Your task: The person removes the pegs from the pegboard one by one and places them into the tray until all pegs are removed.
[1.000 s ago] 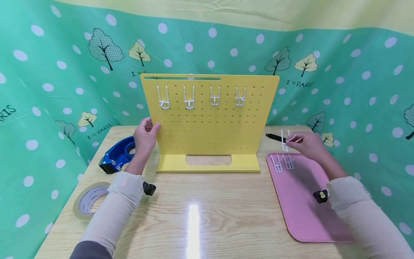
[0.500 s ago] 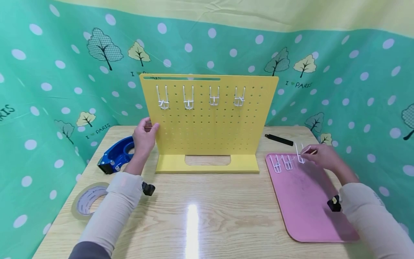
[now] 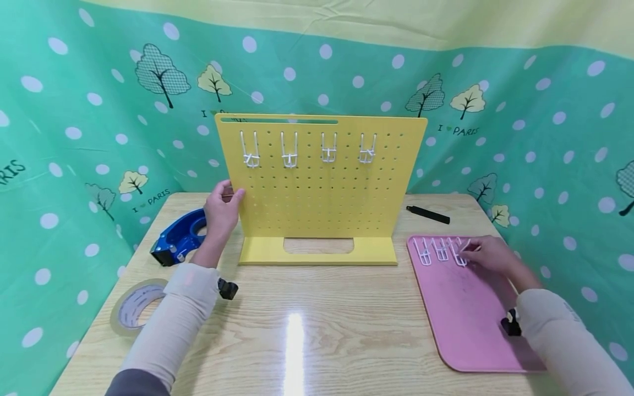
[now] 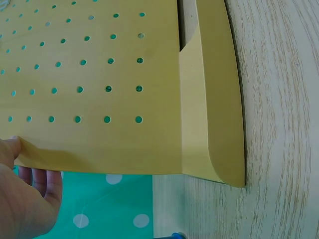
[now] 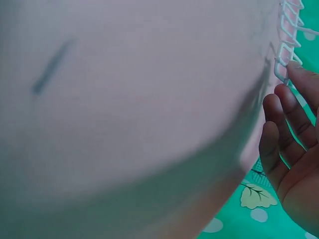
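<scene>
Clock read from the board's centre. Board (image 3: 317,212) upright on the table (image 3: 257,319), its cut-out foot toward 6. Left hand (image 3: 221,212) at 9: pinching the board's side edge, thumb on the near face, fingers behind; I read this as steadying, since hold from both faces should resist tipping. Right hand (image 3: 490,256) near 4: thumb and forefinger pinching one hook (image 3: 461,263), the other fingers clear of it in the right wrist view. Thin wire offers little to grasp, hence, I suppose, fingertips rather than palm. That hook is at the far end of the tray (image 3: 475,335), near the tray's own 12; from my remote station I cannot tell whether the tray bears its weight. Two loose hooks (image 3: 425,255) lie just beside it, toward the tray's 11, prongs pointing away; side by side, I judge, so the wires do not tangle. Four mounted hooks (image 3: 289,160) hang in a row toward 12, spaced perhaps so none crowds its neighbour. Marker (image 3: 428,214) at 3, beyond the tray. Dispenser (image 3: 174,235) between 8 and 9; tape roll (image 3: 120,318) at 8, partly hidden by the left sleeve (image 3: 190,297). Both sit well apart from the tray, which seems to leave that side to the hooks.
</scene>
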### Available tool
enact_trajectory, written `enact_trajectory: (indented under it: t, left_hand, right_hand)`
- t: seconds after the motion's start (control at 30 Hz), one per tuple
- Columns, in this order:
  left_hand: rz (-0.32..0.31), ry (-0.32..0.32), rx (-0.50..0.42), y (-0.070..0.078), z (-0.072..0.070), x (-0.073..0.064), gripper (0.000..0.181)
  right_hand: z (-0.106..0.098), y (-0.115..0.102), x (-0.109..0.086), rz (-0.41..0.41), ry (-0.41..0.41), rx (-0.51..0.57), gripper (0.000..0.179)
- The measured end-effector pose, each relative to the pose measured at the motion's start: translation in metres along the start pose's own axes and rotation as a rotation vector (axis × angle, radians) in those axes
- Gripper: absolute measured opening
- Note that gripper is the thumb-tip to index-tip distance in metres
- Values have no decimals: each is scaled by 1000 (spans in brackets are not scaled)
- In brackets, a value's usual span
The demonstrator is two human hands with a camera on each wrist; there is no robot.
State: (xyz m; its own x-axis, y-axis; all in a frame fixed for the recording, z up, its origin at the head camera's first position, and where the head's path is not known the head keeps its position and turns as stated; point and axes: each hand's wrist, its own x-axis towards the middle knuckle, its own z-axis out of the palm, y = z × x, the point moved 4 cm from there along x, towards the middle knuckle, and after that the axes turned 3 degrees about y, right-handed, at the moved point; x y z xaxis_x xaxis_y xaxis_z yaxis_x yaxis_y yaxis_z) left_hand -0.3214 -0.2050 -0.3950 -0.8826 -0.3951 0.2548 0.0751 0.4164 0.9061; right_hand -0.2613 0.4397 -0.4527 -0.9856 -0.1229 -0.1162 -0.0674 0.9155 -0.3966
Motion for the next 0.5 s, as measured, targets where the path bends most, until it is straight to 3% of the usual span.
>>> enact_trajectory:
  t: [0.5]
  left_hand:
    - [-2, 7, 3, 2, -1, -1, 38]
  right_hand:
    - [8, 7, 3, 29, 23, 25, 15]
